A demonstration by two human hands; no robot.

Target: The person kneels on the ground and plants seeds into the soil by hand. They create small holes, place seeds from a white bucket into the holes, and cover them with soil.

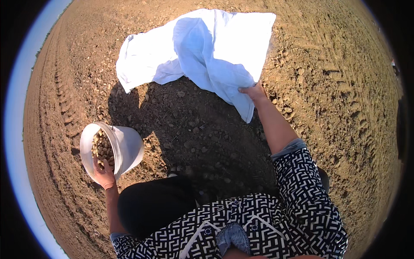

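Observation:
A white woven sack (194, 48) lies spread and crumpled on the soil ahead of me, partly raised at its near right side. My right hand (255, 93) pinches the sack's edge there, thumb on top, and a loose corner hangs below the grip. To my left stands a white plastic bucket (131, 147) partly filled with peanuts in their shells (103, 147). My left hand (104, 174) reaches over the bucket's near rim, fingers spread inside against the peanuts. Whether those fingers hold any peanuts or the rim is not plain.
Bare, cloddy soil (310, 81) surrounds me, marked by tyre tracks on both sides. My bent knee (155, 204) in dark trousers is close to the bucket. My shadow falls across the ground between the sack and me. Dark, unclear shapes appear at the far right rim.

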